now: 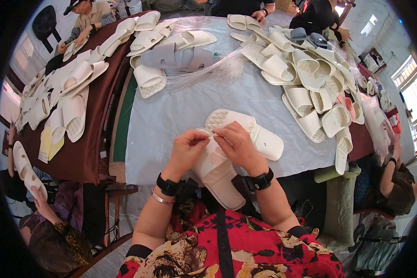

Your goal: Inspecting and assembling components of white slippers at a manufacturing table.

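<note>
Cream slipper [215, 169] at near edge of pale blue table [180, 111], pinched at its strap by left hand [186, 149] and right hand [236, 144]. Second slipper [259, 134] just behind. Likely risk: overhanging heel sliding off into lap. Clear plastic ties [217, 69] beyond; labels not discernible.

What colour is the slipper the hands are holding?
The slipper is white, or a pale cream, held by the left hand and right hand. The head view shows it best.
</note>
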A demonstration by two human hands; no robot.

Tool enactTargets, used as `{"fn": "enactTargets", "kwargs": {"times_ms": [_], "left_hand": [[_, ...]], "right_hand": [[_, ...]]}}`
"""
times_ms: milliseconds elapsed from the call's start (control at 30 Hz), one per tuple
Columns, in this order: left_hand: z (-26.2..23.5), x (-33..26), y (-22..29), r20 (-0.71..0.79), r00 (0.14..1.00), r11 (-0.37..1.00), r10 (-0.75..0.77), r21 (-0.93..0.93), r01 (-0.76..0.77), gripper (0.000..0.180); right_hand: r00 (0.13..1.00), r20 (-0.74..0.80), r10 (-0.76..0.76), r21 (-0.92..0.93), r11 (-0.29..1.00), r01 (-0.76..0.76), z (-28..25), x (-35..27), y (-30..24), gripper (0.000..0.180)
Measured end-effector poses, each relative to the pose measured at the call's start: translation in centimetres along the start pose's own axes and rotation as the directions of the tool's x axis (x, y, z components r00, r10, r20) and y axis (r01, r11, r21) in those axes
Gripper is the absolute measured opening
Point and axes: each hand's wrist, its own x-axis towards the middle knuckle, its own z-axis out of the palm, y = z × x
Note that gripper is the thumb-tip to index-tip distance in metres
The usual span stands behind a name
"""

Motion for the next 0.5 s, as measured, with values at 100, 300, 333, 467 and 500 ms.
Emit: {"fn": "enactTargets", "kwargs": {"times_ms": [100,300,333,467,500], "left_hand": [[0.1,-0.1,0.2,-0.012,1.0,0.997,0.007,0.071,-0.006,0.008],[0.5,0.0,1.2,-0.038,0.986,0.942,0.16,0.305,-0.141,0.007],[0.6,0.0,1.3,-0.037,0.987,0.942,0.159,0.305,-0.141,0.007],[0.8,-0.2,1.2,-0.054,0.984,0.918,0.168,0.373,-0.136,0.008],[0.8,-0.2,1.2,-0.053,0.983,0.915,0.177,0.377,-0.144,0.009]], "right_hand": [[0.998,0.027,0.048,-0.018,0.999,-0.048,0.0,-0.2,-0.2,0.016],[0.986,0.091,0.139,-0.069,0.989,-0.133,0.0,-0.5,-0.2,0.016],[0.985,0.095,0.145,-0.079,0.987,-0.138,0.0,-0.6,-0.1,0.014],[0.985,0.1,0.141,-0.091,0.987,-0.132,0.1,-0.6,-0.1,0.012],[0.985,0.097,0.139,-0.09,0.987,-0.131,0.1,-0.6,-0.2,0.012]]}}
